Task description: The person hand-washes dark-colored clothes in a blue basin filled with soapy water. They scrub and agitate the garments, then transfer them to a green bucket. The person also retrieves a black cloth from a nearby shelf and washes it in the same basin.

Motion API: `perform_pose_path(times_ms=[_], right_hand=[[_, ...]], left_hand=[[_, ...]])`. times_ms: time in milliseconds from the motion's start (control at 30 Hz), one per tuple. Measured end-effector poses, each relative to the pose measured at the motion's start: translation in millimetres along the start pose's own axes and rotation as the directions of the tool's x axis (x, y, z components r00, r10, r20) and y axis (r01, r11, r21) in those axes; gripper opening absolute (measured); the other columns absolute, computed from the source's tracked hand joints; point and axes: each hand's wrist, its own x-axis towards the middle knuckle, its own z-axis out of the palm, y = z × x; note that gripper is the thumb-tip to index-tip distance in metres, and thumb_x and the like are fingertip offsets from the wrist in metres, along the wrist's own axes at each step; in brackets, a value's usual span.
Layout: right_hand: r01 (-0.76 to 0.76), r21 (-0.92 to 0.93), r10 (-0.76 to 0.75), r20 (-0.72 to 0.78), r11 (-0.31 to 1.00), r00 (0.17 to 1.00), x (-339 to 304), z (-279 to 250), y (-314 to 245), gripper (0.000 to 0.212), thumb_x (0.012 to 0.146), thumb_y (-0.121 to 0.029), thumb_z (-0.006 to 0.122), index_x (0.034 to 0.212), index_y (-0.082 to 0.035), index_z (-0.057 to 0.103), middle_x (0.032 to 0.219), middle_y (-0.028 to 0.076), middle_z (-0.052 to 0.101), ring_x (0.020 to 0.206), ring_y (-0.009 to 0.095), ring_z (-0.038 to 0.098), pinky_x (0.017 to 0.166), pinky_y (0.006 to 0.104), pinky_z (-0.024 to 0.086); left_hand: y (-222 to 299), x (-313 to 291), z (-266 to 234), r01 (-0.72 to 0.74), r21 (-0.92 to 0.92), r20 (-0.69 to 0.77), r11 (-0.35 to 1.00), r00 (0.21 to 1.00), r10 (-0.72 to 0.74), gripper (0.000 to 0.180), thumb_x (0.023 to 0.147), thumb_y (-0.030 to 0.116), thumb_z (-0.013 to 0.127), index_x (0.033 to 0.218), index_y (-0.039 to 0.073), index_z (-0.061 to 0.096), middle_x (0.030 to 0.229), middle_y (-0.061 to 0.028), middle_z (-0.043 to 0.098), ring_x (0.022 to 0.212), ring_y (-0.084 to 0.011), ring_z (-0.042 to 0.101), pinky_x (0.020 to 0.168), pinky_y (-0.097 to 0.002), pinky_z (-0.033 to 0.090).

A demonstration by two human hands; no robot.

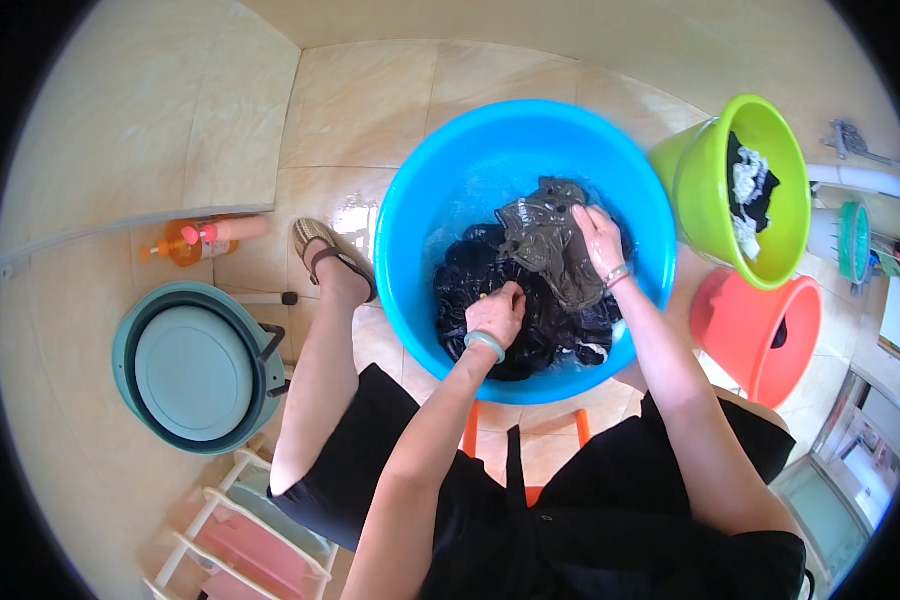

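Note:
A wide blue basin (410, 170) on the floor in front of me holds water and soaked laundry. A wet grey-brown garment (550, 240) lies on top of a heap of wet black clothes (470, 275). My left hand (497, 315), with a pale bangle on its wrist, is closed on the black clothes just below the grey garment; its fingertips are partly hidden. Against the grey garment's right side rests my right hand (599, 240), its fingers stretched out and apart from any grip.
To the right stand a lime-green bucket (695, 185) holding black and white cloth and a coral bucket (730, 320). At left are a grey-green folding basin (130, 345), pump bottles (205, 240) and a white rack (195, 525). My sandalled foot (320, 250) is beside the blue basin.

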Motion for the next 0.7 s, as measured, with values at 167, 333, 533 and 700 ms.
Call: perform_pose_path(times_ms=[167,333,533,700], right_hand=[[0.103,-0.141,-0.130,-0.202,0.985,0.971,-57,-49,-50,0.024,0.083,-0.021,0.074,0.072,-0.001,0.066,0.071,0.009,0.056,0.070,0.028,0.053,0.064,0.0383,0.041],[0.089,0.093,-0.057,-0.302,0.992,0.952,-89,-81,-102,0.020,0.085,-0.014,0.074,0.076,0.001,0.065,0.071,0.003,0.051,0.066,0.015,0.048,0.062,0.0297,0.038],[0.047,0.413,0.040,-0.201,0.910,0.979,-98,-83,-151,0.016,0.090,-0.011,0.068,0.100,0.002,0.069,0.090,0.002,0.059,0.081,0.009,0.055,0.073,0.0222,0.044],[0.035,0.549,0.058,-0.151,0.835,0.987,-89,-71,-112,0.029,0.083,0.003,0.070,0.112,-0.002,0.067,0.093,-0.002,0.061,0.081,0.006,0.054,0.070,0.0192,0.044]], left_hand=[[3,-23,27,-0.144,0.146,0.047,0.979,0.989,0.139,0.036,0.088,0.025,0.062,0.121,0.014,0.054,0.102,-0.0089,0.068,0.098,-0.0299,0.063,0.085,-0.0433,0.046],[18,-34,0,0.045,-0.043,0.195,0.998,0.980,-0.036,0.069,0.077,0.035,0.076,0.139,0.021,0.049,0.118,-0.0073,0.062,0.112,-0.0305,0.057,0.095,-0.0443,0.042],[66,-24,-52,0.095,-0.966,0.136,0.241,0.978,0.161,0.069,0.088,0.035,0.072,0.142,0.004,0.042,0.134,-0.0064,0.054,0.124,-0.0154,0.048,0.105,-0.0313,0.038],[36,10,-71,-0.183,-0.884,-0.315,0.430,0.913,-0.259,0.030,0.098,0.028,0.059,0.101,0.000,0.068,0.092,-0.0007,0.068,0.084,-0.0095,0.055,0.078,-0.0268,0.046]])
